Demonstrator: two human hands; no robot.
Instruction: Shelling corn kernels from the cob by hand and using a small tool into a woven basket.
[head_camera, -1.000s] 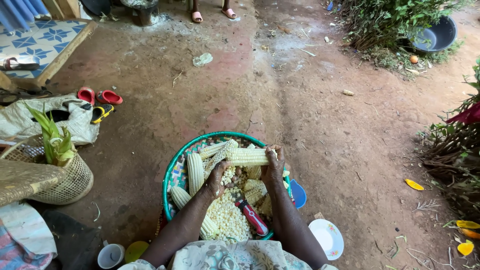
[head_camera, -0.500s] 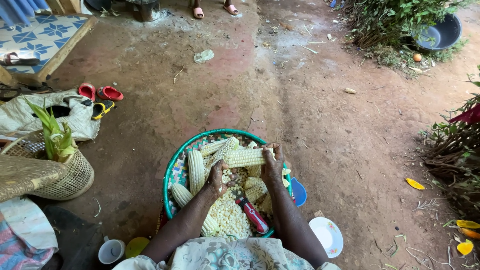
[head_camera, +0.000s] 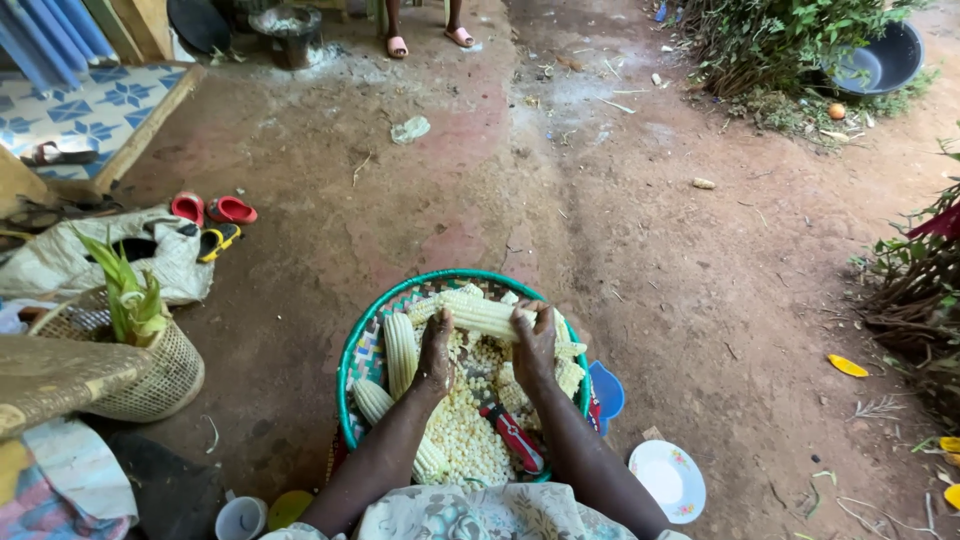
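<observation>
Both hands grip one pale corn cob (head_camera: 480, 315) over the far side of the green-rimmed woven tray (head_camera: 352, 365): the left hand (head_camera: 436, 355) clasps its middle, the right hand (head_camera: 535, 348) its right end. Shelling goes best with thumbs pushing rows off low, so kernels drop onto the loose kernel heap (head_camera: 465, 425) near the red-handled knife (head_camera: 512, 436).

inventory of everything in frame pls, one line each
corn cob: one, pale yellow, held over the basket
woven basket: one, green rim, centre, holds cobs and loose kernels
knife: one, red handle, in the basket
plate: one, white, right of the basket
sandals: pair, red, left on the dirt
straw basket: one, tan, far left
basin: one, dark, top right
left hand: on the cob
right hand: on the cob
</observation>
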